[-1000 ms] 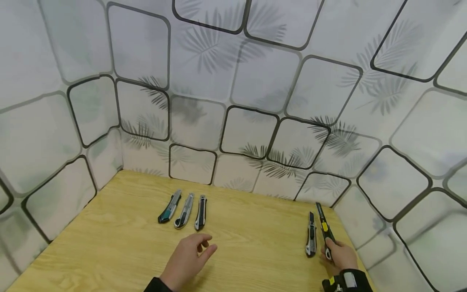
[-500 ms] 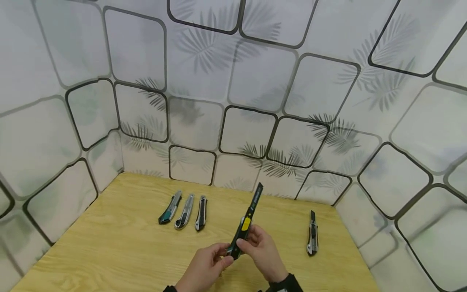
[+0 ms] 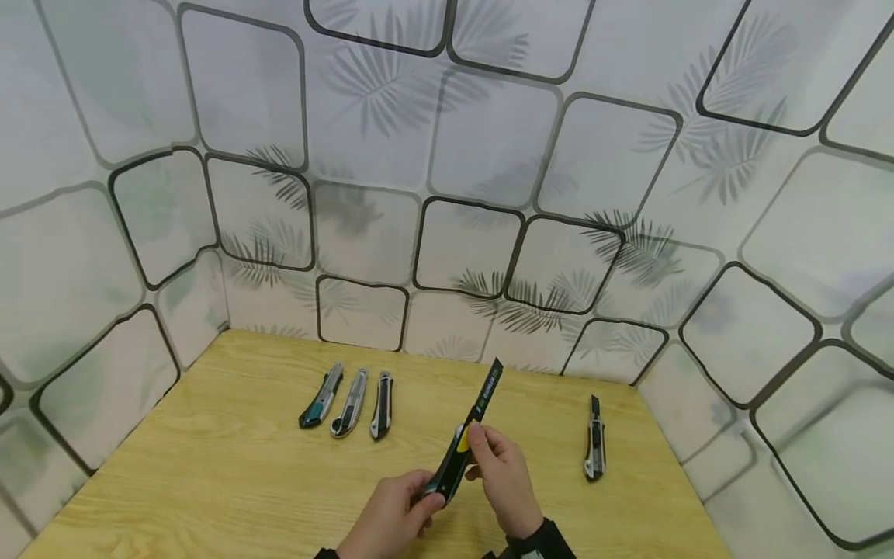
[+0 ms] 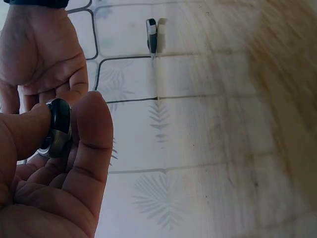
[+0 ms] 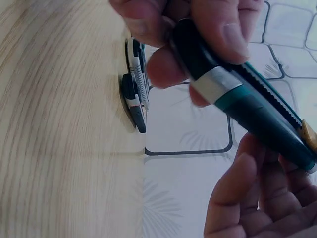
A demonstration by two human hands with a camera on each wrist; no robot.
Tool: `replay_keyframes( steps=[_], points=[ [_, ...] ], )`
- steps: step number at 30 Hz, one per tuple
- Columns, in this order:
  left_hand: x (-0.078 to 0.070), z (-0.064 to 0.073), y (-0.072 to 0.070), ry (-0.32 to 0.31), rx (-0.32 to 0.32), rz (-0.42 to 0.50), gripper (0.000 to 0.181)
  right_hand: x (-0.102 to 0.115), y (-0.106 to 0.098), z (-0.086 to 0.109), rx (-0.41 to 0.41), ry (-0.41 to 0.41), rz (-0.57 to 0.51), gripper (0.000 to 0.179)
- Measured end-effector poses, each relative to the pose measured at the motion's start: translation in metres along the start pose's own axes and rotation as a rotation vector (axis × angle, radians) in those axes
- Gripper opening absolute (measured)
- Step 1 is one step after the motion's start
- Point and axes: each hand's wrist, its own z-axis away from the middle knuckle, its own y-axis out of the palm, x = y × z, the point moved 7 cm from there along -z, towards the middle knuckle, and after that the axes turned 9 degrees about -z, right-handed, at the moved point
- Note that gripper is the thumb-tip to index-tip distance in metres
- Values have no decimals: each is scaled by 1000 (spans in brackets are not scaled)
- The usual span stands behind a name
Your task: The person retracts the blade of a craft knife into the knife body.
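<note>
A black and dark green utility knife (image 3: 448, 472) with a yellow slider (image 3: 464, 439) is held above the table, its dark blade end tilted up and right. My left hand (image 3: 391, 508) pinches the butt end between thumb and fingers; the left wrist view shows that rounded end (image 4: 61, 115) in the grip. Higher up, my right hand (image 3: 510, 481) grips the knife with its thumb at the slider. In the right wrist view a silver band (image 5: 216, 85) shows near the butt, below the left fingers (image 5: 233, 42).
Three utility knives lie side by side at the left: a teal and grey one (image 3: 321, 397), a silver one (image 3: 349, 404) and a black and silver one (image 3: 381, 406). Another utility knife (image 3: 594, 441) lies at the right. Patterned cloth walls (image 3: 363, 233) border the wooden table (image 3: 244, 481).
The right hand has carried the knife from the table's right side to the middle. The left hand has taken the butt end, and the right thumb has moved up to the slider.
</note>
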Motion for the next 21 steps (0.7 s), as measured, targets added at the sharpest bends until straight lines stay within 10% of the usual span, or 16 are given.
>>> replay_keyframes(
  steps=[7,21],
  points=[
    [0,4,-1,13,-42,-7,20,0,3,2,-23,37,4,50],
    [10,5,-6,-100,-111,166,25,-25,35,17,245,116,-148,59]
  ],
)
